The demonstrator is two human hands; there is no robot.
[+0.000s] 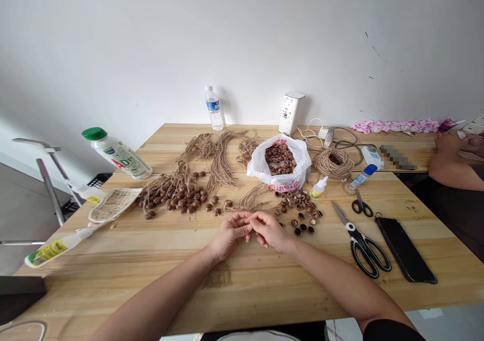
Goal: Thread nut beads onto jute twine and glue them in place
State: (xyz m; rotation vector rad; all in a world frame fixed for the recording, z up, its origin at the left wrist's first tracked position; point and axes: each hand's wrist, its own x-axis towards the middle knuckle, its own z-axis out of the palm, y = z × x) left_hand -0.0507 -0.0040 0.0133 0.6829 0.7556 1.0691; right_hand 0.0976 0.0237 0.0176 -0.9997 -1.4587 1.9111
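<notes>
My left hand (229, 235) and my right hand (269, 230) meet over the middle of the wooden table (264, 285), fingertips pinched together on something small that I cannot make out. Thin jute strands (251, 198) run from just beyond the hands. Loose brown nut shells (302, 211) lie right of the hands. A pile of shells strung on twine (177, 196) lies to the left. A white plastic bag of shells (280, 162) stands behind.
Scissors (362, 243), a smaller pair (361, 205) and a black phone (405, 249) lie at right. A twine ball (334, 162), glue bottles (318, 187), a water bottle (214, 108) and a green-capped bottle (120, 154) stand about. Another person's arm (454, 159) rests at far right.
</notes>
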